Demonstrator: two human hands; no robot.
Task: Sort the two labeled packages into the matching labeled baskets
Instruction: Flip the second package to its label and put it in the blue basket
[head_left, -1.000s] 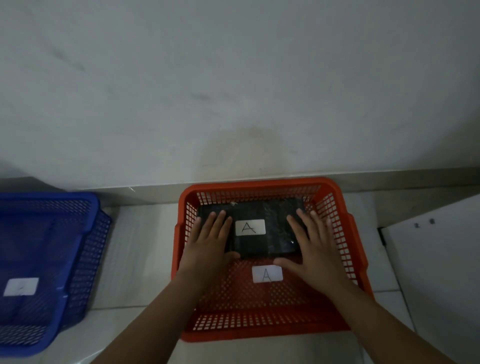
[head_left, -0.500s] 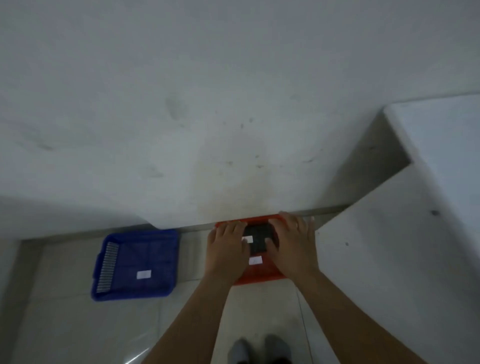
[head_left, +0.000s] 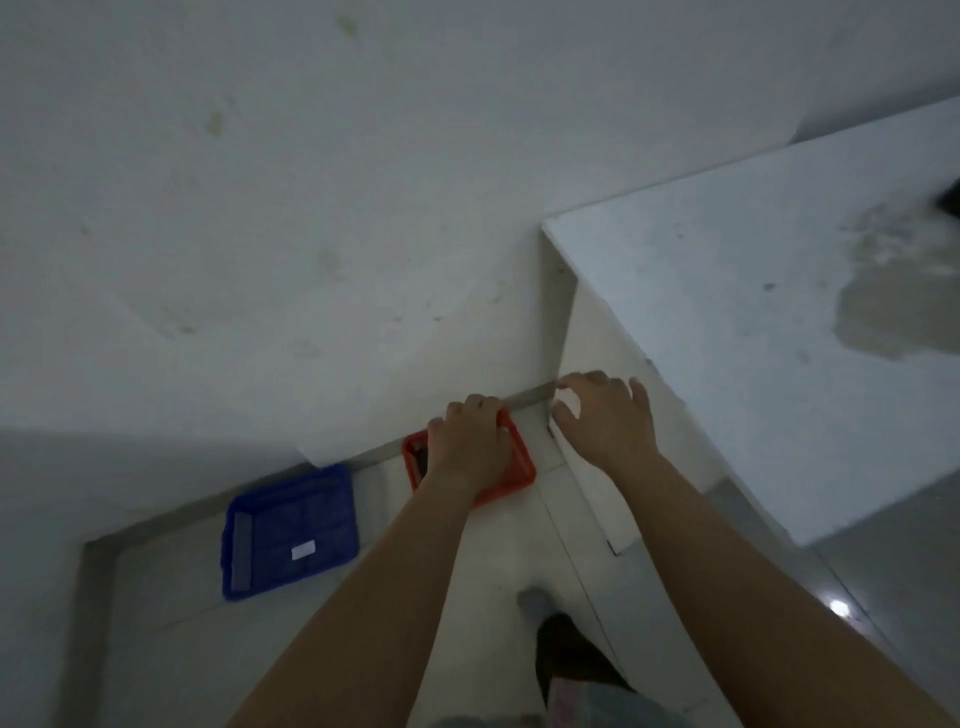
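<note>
The red basket (head_left: 522, 465) stands on the floor by the wall, far below me. A sliver of the dark package (head_left: 421, 460) shows inside it at its left side. My left hand (head_left: 470, 444) hovers in front of the basket and hides most of it, fingers loosely curled, holding nothing. My right hand (head_left: 605, 415) is raised to the right of the basket, fingers spread and empty, in front of the white table's side. The blue basket (head_left: 288, 530) sits to the left with a white label (head_left: 303, 550) on its bottom.
A white table (head_left: 753, 322) fills the right side, its corner near my right hand. A dark object (head_left: 948, 200) lies at its far right edge. The wall (head_left: 311, 208) rises behind the baskets. My foot (head_left: 535, 603) shows on the tiled floor.
The view has risen far above the baskets. Both hands have lifted off the package in the red basket, and my right hand has swung right towards the table.
</note>
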